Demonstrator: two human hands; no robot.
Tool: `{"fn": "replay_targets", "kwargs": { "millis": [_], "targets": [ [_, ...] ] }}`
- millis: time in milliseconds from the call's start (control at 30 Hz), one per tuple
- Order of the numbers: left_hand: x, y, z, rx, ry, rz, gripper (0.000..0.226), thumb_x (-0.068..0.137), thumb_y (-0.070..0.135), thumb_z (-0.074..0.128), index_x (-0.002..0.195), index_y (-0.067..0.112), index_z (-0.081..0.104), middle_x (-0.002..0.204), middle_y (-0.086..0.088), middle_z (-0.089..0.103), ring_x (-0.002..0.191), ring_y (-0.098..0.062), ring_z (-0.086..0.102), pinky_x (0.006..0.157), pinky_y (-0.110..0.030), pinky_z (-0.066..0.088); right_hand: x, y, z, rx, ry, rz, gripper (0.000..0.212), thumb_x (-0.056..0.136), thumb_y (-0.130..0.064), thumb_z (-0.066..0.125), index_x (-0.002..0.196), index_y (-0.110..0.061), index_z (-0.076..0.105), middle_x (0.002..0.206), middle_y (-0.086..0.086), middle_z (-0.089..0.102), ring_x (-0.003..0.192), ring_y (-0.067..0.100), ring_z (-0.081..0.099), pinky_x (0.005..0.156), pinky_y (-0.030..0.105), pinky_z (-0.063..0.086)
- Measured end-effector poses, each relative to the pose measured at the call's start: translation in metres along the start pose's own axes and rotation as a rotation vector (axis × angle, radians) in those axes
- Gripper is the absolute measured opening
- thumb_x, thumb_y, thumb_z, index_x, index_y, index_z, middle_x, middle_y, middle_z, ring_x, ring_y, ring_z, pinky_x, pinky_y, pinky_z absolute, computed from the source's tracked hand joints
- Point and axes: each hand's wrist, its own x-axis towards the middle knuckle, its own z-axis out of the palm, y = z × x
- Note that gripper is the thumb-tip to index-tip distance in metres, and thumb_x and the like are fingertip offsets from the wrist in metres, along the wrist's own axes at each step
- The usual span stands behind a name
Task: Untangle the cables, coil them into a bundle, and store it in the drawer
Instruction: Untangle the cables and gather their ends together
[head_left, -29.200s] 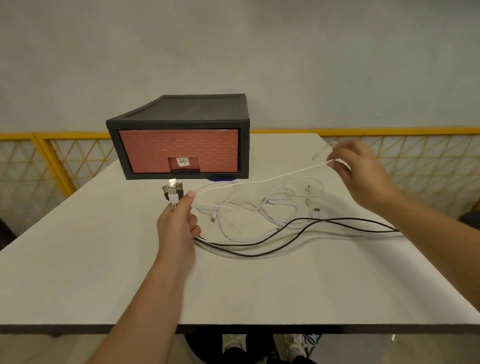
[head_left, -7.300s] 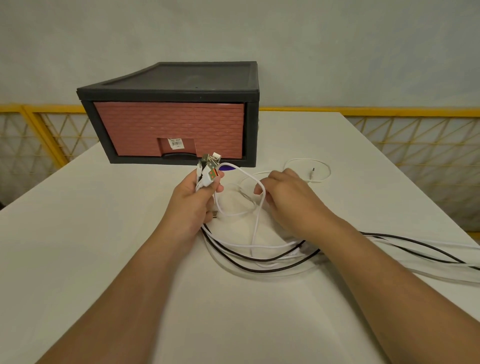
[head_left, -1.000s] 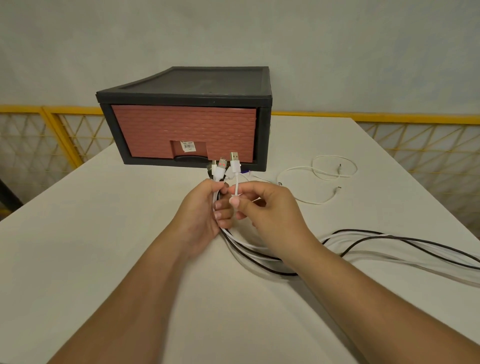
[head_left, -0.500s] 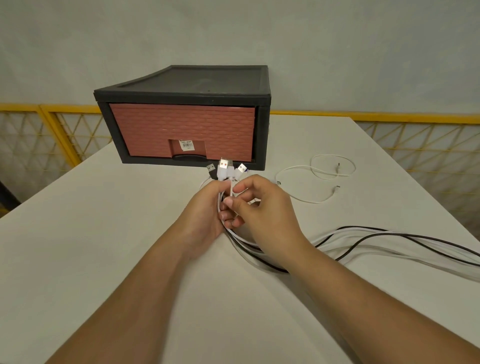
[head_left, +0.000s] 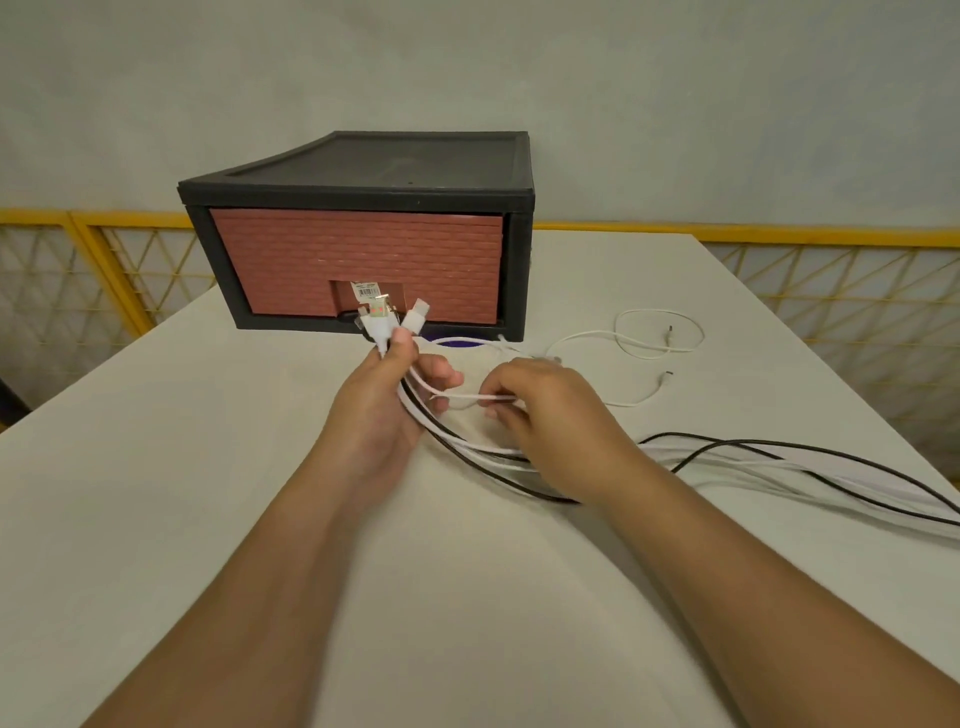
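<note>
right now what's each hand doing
Left hand: gripping the bunched plug ends.
Right hand: pinching one white cable.

A plain grey-white wall (head_left: 623, 78) stands at the far side. Yellow mesh fencing (head_left: 831, 291) runs left and right behind a white table (head_left: 156, 493).

The left hand (head_left: 379, 415) grips a bunch of black and white cables (head_left: 753, 462) near their ends, the plugs (head_left: 387, 319) sticking up before the closed reddish drawer (head_left: 291, 260) in its black case (head_left: 405, 166). Just beside it, the right hand (head_left: 556, 415) pinches one white strand (head_left: 467, 397) running from the left hand, while the rest trail off to the right across the white counter (head_left: 156, 493). A thin white cable (head_left: 657, 340) lies looped apart, near the case.
</note>
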Motion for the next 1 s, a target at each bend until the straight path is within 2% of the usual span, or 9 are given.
{"fn": "replay_targets", "kwargs": {
  "millis": [100,167,233,400,533,633,733,833,1000],
  "targets": [
    [-0.002,0.002,0.000,-0.113,-0.052,-0.007,0.031,0.105,0.035,0.038,0.089,0.015,0.056,0.051,0.006,0.037,0.051,-0.010,0.047,0.075,-0.031,0.052,0.005,0.014,0.000,-0.039,0.122,-0.009,0.017,0.087,0.000,0.061,0.089,-0.015,0.069,0.095,0.000,0.064,0.093,0.017,0.047,0.078,0.029,0.039],
    [-0.004,0.004,0.001,-0.130,-0.056,-0.003,0.032,0.104,0.035,0.039,0.077,0.020,0.044,0.049,0.008,0.025,0.043,-0.007,0.027,0.062,-0.026,0.053,0.007,0.022,0.001,-0.030,0.215,0.034,0.020,0.085,0.003,0.062,0.088,-0.015,0.069,0.103,0.000,0.060,0.098,0.016,0.046,0.082,0.025,0.039],
    [-0.004,0.006,0.002,-0.109,-0.027,0.015,0.030,0.104,0.034,0.040,0.077,0.023,0.046,0.050,0.009,0.020,0.041,-0.006,0.019,0.047,-0.021,0.043,0.010,0.027,-0.002,0.042,0.298,0.113,0.021,0.085,0.004,0.062,0.087,-0.015,0.069,0.108,-0.001,0.053,0.100,0.014,0.047,0.082,0.016,0.038],
    [-0.003,0.005,-0.001,0.029,0.126,0.083,0.026,0.102,0.023,0.048,0.077,0.026,0.044,0.053,0.009,0.019,0.044,-0.006,0.017,0.041,-0.019,0.023,0.013,0.028,-0.015,0.300,0.379,0.194,0.023,0.089,-0.002,0.062,0.084,-0.023,0.068,0.101,-0.009,0.049,0.081,-0.001,0.052,0.071,0.005,0.038],
    [-0.004,0.003,-0.002,0.195,0.165,0.139,0.035,0.096,0.017,0.059,0.068,0.027,0.041,0.050,0.011,0.023,0.044,-0.007,0.018,0.041,-0.020,0.021,0.012,0.017,-0.023,0.376,0.446,0.112,0.019,0.090,-0.004,0.062,0.090,-0.022,0.069,0.102,-0.009,0.054,0.086,-0.002,0.054,0.072,0.007,0.041],
    [-0.004,0.001,-0.002,0.277,0.157,0.162,0.044,0.093,0.019,0.065,0.053,0.031,0.051,0.048,0.012,0.025,0.043,-0.007,0.021,0.043,-0.020,0.023,0.011,0.010,-0.029,0.413,0.446,0.047,0.019,0.091,-0.002,0.061,0.096,-0.018,0.071,0.111,-0.005,0.058,0.094,-0.008,0.055,0.078,0.007,0.044],
    [-0.007,0.000,0.002,0.279,0.112,0.157,0.021,0.085,0.029,0.071,0.067,0.026,0.062,0.050,0.011,0.022,0.045,-0.008,0.018,0.045,-0.023,0.019,0.009,0.005,-0.024,0.254,0.423,-0.121,0.019,0.089,0.001,0.061,0.099,-0.010,0.073,0.115,0.005,0.060,0.105,0.005,0.056,0.089,0.014,0.044],
    [-0.007,-0.003,0.005,0.251,0.070,0.139,0.028,0.080,0.039,0.068,0.062,0.021,0.056,0.053,0.007,0.023,0.044,-0.008,0.017,0.044,-0.023,0.015,0.009,0.002,-0.011,0.028,0.340,-0.226,0.021,0.091,-0.005,0.057,0.104,-0.011,0.073,0.118,0.010,0.058,0.115,0.018,0.050,0.096,0.017,0.036],
    [-0.009,-0.006,0.006,0.282,-0.016,0.105,0.047,0.068,0.049,0.082,0.069,0.014,0.050,0.052,0.007,0.026,0.042,-0.007,0.020,0.044,-0.022,0.017,0.008,-0.004,-0.008,-0.146,0.314,-0.163,0.020,0.092,-0.022,0.057,0.101,-0.015,0.073,0.099,0.004,0.058,0.097,0.014,0.042,0.077,0.026,0.042]
  ]
}}
